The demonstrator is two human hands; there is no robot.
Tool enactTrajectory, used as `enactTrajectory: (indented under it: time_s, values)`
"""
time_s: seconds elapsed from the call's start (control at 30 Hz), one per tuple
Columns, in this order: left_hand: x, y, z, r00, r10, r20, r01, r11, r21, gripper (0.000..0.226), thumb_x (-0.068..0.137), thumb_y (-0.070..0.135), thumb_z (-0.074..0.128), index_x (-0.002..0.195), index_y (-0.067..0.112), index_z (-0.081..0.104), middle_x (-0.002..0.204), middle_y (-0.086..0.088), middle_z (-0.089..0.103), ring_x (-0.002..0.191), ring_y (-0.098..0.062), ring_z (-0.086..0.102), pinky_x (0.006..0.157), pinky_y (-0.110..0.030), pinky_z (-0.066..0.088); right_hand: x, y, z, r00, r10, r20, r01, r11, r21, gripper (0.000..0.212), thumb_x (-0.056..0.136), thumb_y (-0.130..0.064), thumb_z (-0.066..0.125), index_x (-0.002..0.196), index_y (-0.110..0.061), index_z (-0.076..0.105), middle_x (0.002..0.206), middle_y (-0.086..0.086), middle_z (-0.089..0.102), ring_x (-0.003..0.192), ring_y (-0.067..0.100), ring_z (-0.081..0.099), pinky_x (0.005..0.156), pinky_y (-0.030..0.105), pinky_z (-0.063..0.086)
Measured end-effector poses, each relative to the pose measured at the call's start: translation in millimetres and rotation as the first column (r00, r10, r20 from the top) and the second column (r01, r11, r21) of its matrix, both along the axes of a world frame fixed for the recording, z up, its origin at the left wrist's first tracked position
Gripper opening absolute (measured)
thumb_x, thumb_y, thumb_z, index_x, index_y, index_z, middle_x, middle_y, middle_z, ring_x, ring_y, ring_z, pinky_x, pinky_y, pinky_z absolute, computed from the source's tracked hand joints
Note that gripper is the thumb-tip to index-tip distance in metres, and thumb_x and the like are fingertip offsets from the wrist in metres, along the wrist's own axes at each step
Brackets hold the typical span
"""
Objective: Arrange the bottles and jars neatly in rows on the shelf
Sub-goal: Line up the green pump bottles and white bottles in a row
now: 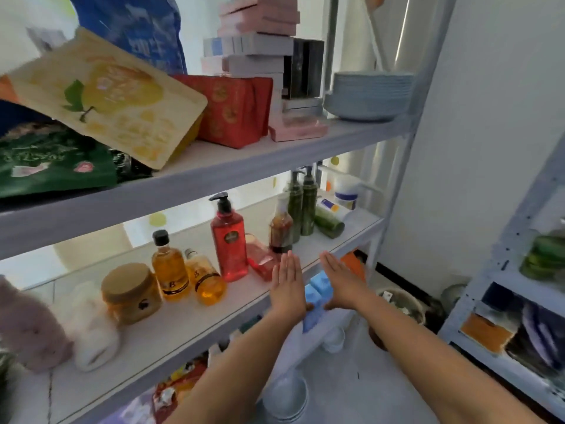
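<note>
Both my hands are held flat, fingers together, at the front edge of the middle shelf (171, 325). My left hand (287, 286) is just in front of a small pink bottle (260, 258) that lies tilted beside a tall red pump bottle (229, 243). My right hand (341, 280) hovers past the shelf edge, empty. A dark sauce bottle (280, 229) stands behind my left fingertips. Two amber bottles (169, 267) (206, 278) and a gold-lidded jar (131, 293) stand to the left. Two dark green pump bottles (301, 203) stand at the back, a green bottle (328, 223) lies beside them.
A white tub (347, 191) stands at the back right. Fluffy pink and white things (88, 328) fill the shelf's left end. The upper shelf holds snack bags, boxes and stacked plates (367, 96). Blue packs (318, 298) and bowls (284, 399) sit below. A second rack (504, 286) is at right.
</note>
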State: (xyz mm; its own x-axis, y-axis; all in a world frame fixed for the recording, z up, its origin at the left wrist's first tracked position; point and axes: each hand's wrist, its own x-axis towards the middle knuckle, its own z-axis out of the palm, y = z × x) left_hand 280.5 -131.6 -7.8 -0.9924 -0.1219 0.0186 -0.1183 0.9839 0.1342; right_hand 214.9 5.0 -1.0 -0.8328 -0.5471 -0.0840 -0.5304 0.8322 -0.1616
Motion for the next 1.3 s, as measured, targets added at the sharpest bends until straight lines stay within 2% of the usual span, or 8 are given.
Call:
enactTrajectory:
  time_s: [0.23,0.7,0.8,0.87,0.97,1.07,1.2,1.3]
  values:
    - [-96,59,1,0.999,0.026,0.036,-0.028,0.998,0.057,0.115,0.082,0.048,0.064,0.147,0.002,-0.019,0.156,-0.014,-0.022,0.146,-0.028,-0.018,0.120,-0.041,-0.006,-105,58,3,0.999,0.043,-0.026,-0.041,0.997,0.065,0.127,0.069,-0.045,0.077,0.149,-0.010,-0.016,0.158,0.003,-0.016,0.147,0.017,-0.006,0.120,0.040,0.013]
    - [-291,72,7,0.985,0.150,0.082,-0.158,0.983,0.098,0.115,0.081,0.051,0.065,0.148,0.005,-0.017,0.158,-0.011,-0.019,0.146,-0.027,-0.016,0.119,-0.040,-0.007,-303,72,18,0.991,0.121,0.061,-0.119,0.992,-0.048,0.134,0.064,-0.034,0.084,0.148,-0.009,-0.017,0.159,0.007,-0.011,0.148,0.025,0.001,0.120,0.039,0.014]
    - [-321,74,5,0.963,0.268,0.039,-0.271,0.942,0.200,0.112,0.073,0.058,0.068,0.151,0.010,0.003,0.159,-0.010,0.005,0.146,-0.028,0.007,0.121,-0.039,0.010,-335,67,25,0.977,0.142,0.156,-0.114,0.978,-0.172,0.117,0.063,-0.032,0.085,0.148,-0.012,0.007,0.152,0.008,0.024,0.140,0.025,0.027,0.115,0.043,0.028]
    - [-340,76,7,0.923,0.382,0.040,-0.377,0.881,0.287,0.088,0.080,0.055,0.063,0.145,0.006,0.028,0.149,-0.013,0.026,0.134,-0.028,0.032,0.113,-0.039,0.031,-353,64,29,0.950,0.170,0.260,-0.108,0.965,-0.237,0.089,0.069,-0.029,0.082,0.139,-0.015,0.030,0.137,0.007,0.045,0.131,0.025,0.043,0.107,0.039,0.037]
    - [-360,81,13,0.873,0.486,0.038,-0.480,0.845,0.236,0.045,0.097,0.033,0.046,0.130,0.003,0.049,0.142,-0.014,0.034,0.126,-0.029,0.036,0.103,-0.038,0.038,-375,59,27,0.873,0.149,0.464,-0.071,0.981,-0.180,0.073,0.082,-0.039,0.069,0.140,-0.009,0.035,0.137,0.010,0.048,0.124,0.027,0.049,0.096,0.027,0.041]
    - [-378,83,16,0.818,0.574,0.042,-0.569,0.795,0.210,0.038,0.096,0.023,0.044,0.128,0.004,0.052,0.145,-0.015,0.031,0.130,-0.030,0.032,0.104,-0.037,0.036,-392,52,14,0.735,0.017,0.678,0.140,0.974,-0.176,0.066,0.090,-0.049,0.052,0.132,0.001,0.043,0.128,0.018,0.055,0.106,0.028,0.058,0.079,0.028,0.054]
    - [-393,90,17,0.744,0.663,0.087,-0.659,0.706,0.261,0.035,0.094,0.019,0.045,0.125,0.004,0.053,0.141,-0.014,0.036,0.127,-0.031,0.034,0.102,-0.036,0.037,-403,47,1,0.582,0.031,0.812,0.277,0.932,-0.234,0.058,0.086,-0.044,0.062,0.120,0.001,0.050,0.091,0.012,0.059,0.079,0.021,0.058,0.047,0.018,0.050]
    - [-395,92,16,0.696,0.708,0.118,-0.700,0.632,0.333,0.034,0.094,0.016,0.044,0.122,0.003,0.055,0.136,-0.016,0.044,0.123,-0.031,0.041,0.100,-0.036,0.041,-413,42,-4,0.558,0.065,0.827,0.246,0.939,-0.240,0.064,0.078,-0.049,0.069,0.119,-0.002,0.054,0.103,0.012,0.063,0.093,0.023,0.062,0.071,0.030,0.056]
